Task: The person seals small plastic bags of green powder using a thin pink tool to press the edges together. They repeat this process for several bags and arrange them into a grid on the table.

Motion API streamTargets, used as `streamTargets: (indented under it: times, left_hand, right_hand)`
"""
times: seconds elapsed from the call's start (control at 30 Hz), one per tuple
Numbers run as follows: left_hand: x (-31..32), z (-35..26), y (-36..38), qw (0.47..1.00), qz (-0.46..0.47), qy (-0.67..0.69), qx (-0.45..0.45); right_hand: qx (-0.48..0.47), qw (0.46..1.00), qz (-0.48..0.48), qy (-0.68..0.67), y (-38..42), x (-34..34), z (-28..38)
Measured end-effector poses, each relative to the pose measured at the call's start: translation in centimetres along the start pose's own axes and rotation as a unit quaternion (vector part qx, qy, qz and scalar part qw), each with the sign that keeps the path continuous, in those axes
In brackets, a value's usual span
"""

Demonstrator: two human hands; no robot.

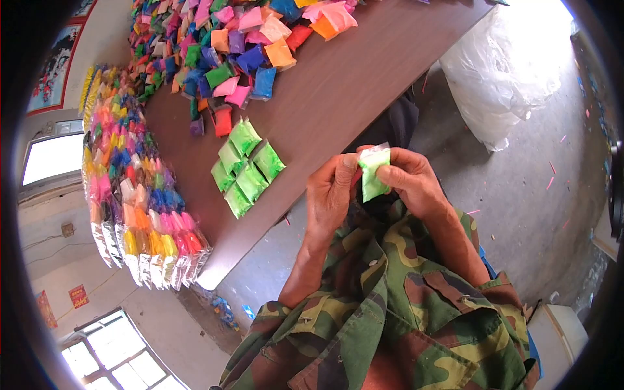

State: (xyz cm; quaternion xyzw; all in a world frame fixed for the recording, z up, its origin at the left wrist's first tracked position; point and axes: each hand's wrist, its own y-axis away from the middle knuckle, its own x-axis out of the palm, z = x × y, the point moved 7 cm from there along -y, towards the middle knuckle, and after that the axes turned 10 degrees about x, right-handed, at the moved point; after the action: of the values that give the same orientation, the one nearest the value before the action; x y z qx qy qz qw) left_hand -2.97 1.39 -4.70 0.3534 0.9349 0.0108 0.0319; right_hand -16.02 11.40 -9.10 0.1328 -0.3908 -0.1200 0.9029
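A small clear packet with light green contents (374, 174) is held up in front of my chest, just off the table's near edge. My right hand (416, 181) pinches it with the thumb across its face. My left hand (331, 187) is closed at the packet's other side, thumb near its top edge; its curled fingertips are partly hidden. A sliver of something red or pink shows beside the left fingers, too small to name. On the table, left of my hands, several bright green packets (252, 181) lie in a close-set group.
The brown table (318, 104) runs diagonally ahead. A large heap of loose coloured packets (253, 58) covers its far part. Rows of clear bags filled with coloured packets (140, 195) line the left edge. A big translucent plastic bag (497, 78) stands on the floor to the right.
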Motion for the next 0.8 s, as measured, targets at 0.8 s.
streamTargets:
  times: [0.8]
  left_hand:
    - [2.6, -0.5, 1.3, 0.993, 0.020, -0.111, 0.048]
  right_hand:
    - [-0.016, 0.994, -0.083, -0.064, -0.3, 0.0, -0.9]
